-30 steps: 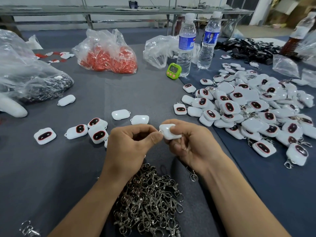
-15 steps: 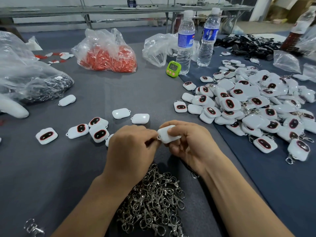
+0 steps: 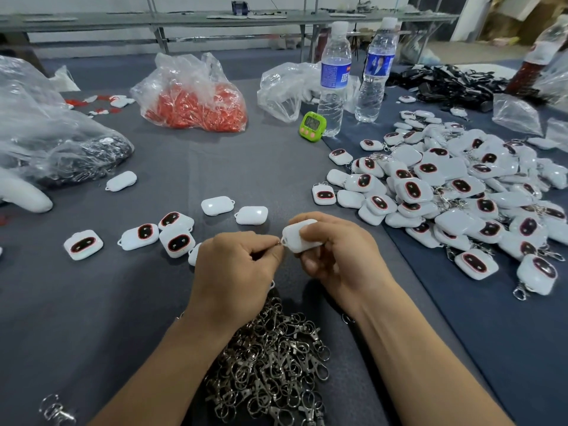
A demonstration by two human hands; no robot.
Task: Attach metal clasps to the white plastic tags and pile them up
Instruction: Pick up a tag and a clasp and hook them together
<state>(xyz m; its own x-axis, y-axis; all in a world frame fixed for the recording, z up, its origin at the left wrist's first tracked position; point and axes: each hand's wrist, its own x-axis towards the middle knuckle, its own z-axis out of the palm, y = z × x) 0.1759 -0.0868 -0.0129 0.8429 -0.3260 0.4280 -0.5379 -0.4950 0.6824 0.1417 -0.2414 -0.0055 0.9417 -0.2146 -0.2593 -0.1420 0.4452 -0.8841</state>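
White tag (image 3: 299,241) in right hand (image 3: 336,261); two water bottles (image 3: 333,78) (image 3: 376,72).

Grey-covered table (image 3: 215,167), long metal workbench (image 3: 123,20) against white wall (image 3: 76,3)

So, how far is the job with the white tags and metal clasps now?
Done: a big pile of white plastic tags with clasps lies on the right. In hand: the right hand grips one white tag; the left hand pinches a metal clasp at its loop. Left: several loose tags without clasps at left, and a heap of silver clasps near the wrists.
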